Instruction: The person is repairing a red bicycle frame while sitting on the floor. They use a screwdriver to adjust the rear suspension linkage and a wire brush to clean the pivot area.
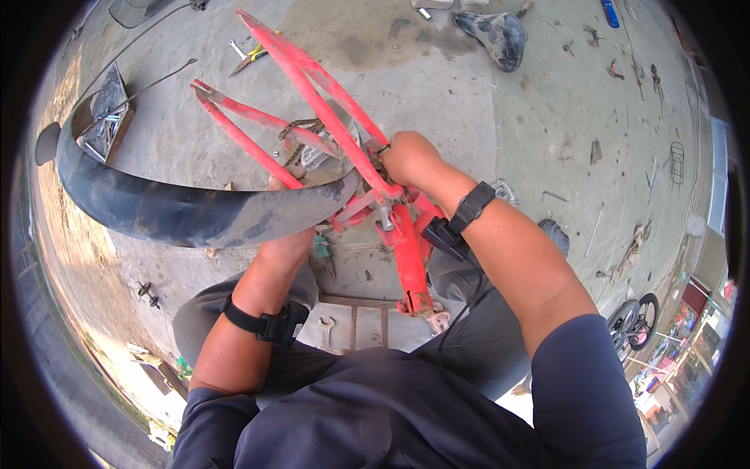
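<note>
A red bicycle frame [410, 258] lies tilted before me between my knees, its paired stays pointing up and left. A black, dust-covered mudguard [193, 217] curves from the frame's middle to the left. My left hand [276, 183] grips a lower stay from beneath; the mudguard hides most of the palm. At the joint of the upper stays, my right hand [413, 158] has its fingers closed on a small dark part [384, 148], thin and mostly covered. A chainring [316, 153] and chain [293, 126] show behind the stays.
Yellow-handled pliers [255, 54] and a spanner [237, 49] lie beyond the stays. A metal tray [111, 117] of tools stands left. A saddle [498, 38] rests at the back. Another spanner [326, 331] lies near my lap. Loose parts and a pedal [555, 234] are scattered right.
</note>
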`<act>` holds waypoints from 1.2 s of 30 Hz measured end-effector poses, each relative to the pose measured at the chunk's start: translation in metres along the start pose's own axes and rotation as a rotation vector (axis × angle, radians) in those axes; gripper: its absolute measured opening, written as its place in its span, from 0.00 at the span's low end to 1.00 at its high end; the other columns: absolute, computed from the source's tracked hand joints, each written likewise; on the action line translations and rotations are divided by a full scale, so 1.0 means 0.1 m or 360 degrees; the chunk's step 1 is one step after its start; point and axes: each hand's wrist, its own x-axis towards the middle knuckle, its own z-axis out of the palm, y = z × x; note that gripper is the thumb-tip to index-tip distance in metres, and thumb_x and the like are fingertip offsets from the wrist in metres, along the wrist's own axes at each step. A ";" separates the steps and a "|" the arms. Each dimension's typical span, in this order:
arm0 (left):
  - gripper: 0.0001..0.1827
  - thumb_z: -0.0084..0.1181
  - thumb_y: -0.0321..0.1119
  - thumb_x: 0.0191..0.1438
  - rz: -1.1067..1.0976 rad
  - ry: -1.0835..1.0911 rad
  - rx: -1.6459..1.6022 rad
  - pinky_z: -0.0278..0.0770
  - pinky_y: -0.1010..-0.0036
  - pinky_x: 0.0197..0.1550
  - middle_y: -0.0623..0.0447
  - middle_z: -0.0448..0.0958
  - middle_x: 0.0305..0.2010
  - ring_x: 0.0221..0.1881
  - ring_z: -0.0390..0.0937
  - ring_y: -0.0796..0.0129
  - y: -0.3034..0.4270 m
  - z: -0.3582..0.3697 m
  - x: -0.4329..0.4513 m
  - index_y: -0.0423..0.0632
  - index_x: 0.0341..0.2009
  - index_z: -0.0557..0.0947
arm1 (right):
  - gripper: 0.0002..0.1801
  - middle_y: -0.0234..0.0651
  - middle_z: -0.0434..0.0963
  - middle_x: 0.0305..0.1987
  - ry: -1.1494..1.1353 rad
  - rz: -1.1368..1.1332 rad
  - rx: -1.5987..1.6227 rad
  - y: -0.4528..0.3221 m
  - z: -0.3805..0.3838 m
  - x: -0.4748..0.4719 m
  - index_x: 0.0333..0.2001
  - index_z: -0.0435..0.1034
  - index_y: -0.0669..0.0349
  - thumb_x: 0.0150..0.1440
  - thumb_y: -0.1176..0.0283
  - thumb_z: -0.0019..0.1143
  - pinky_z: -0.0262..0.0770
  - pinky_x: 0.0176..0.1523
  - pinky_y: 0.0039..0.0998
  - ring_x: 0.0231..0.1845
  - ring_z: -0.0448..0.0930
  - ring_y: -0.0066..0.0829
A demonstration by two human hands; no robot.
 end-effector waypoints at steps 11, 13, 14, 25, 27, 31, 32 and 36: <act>0.18 0.55 0.30 0.62 -0.0127 0.0043 0.0138 0.81 0.72 0.37 0.50 0.77 0.41 0.37 0.81 0.64 0.12 0.05 -0.01 0.42 0.54 0.67 | 0.17 0.56 0.81 0.34 -0.0011 -0.0015 0.0139 0.08 0.05 0.04 0.36 0.78 0.70 0.55 0.64 0.55 0.78 0.43 0.43 0.38 0.82 0.54; 0.17 0.54 0.28 0.62 -0.0113 0.0031 0.0067 0.79 0.73 0.38 0.51 0.77 0.38 0.37 0.79 0.67 0.12 0.04 -0.02 0.42 0.54 0.67 | 0.17 0.57 0.81 0.35 -0.0020 -0.0004 0.0157 0.08 0.05 0.03 0.36 0.78 0.70 0.55 0.64 0.55 0.78 0.44 0.44 0.38 0.82 0.54; 0.17 0.53 0.27 0.61 -0.0127 0.0043 0.0056 0.78 0.73 0.39 0.52 0.77 0.36 0.37 0.78 0.68 0.13 0.05 -0.02 0.42 0.53 0.67 | 0.17 0.57 0.81 0.35 -0.0010 -0.0033 0.0145 0.08 0.04 0.03 0.36 0.78 0.70 0.55 0.64 0.55 0.78 0.44 0.44 0.39 0.82 0.55; 0.15 0.52 0.26 0.61 -0.0192 0.0072 0.0030 0.79 0.74 0.34 0.52 0.77 0.35 0.32 0.79 0.68 0.22 0.11 -0.03 0.42 0.51 0.66 | 0.19 0.60 0.80 0.38 0.0098 -0.0158 0.0093 0.12 0.07 0.01 0.36 0.77 0.71 0.54 0.63 0.53 0.77 0.47 0.46 0.41 0.80 0.59; 0.15 0.52 0.26 0.61 -0.0202 0.0083 0.0037 0.79 0.75 0.33 0.52 0.77 0.34 0.31 0.79 0.68 0.23 0.12 -0.02 0.42 0.51 0.66 | 0.18 0.60 0.80 0.37 0.0164 -0.0215 0.0045 0.14 0.09 0.01 0.35 0.77 0.71 0.54 0.63 0.53 0.77 0.47 0.47 0.41 0.80 0.59; 0.16 0.53 0.26 0.60 -0.0218 0.0062 0.0059 0.78 0.75 0.32 0.53 0.76 0.32 0.29 0.78 0.69 0.26 0.13 -0.01 0.42 0.51 0.66 | 0.18 0.60 0.80 0.36 0.0235 -0.0274 0.0024 0.19 0.14 0.05 0.35 0.77 0.70 0.55 0.63 0.53 0.77 0.47 0.48 0.41 0.80 0.59; 0.16 0.53 0.26 0.60 -0.0207 0.0035 0.0051 0.78 0.75 0.32 0.53 0.76 0.32 0.28 0.78 0.69 0.26 0.13 -0.01 0.42 0.51 0.66 | 0.18 0.60 0.80 0.36 0.0248 -0.0287 0.0027 0.19 0.15 0.06 0.35 0.77 0.69 0.55 0.63 0.53 0.77 0.47 0.48 0.41 0.80 0.59; 0.17 0.52 0.26 0.61 -0.0220 0.0057 0.0078 0.78 0.76 0.32 0.54 0.75 0.31 0.28 0.78 0.69 0.25 0.12 -0.01 0.42 0.52 0.65 | 0.17 0.60 0.80 0.36 0.0288 -0.0311 0.0035 0.21 0.17 0.07 0.35 0.77 0.68 0.55 0.63 0.52 0.77 0.46 0.48 0.40 0.80 0.59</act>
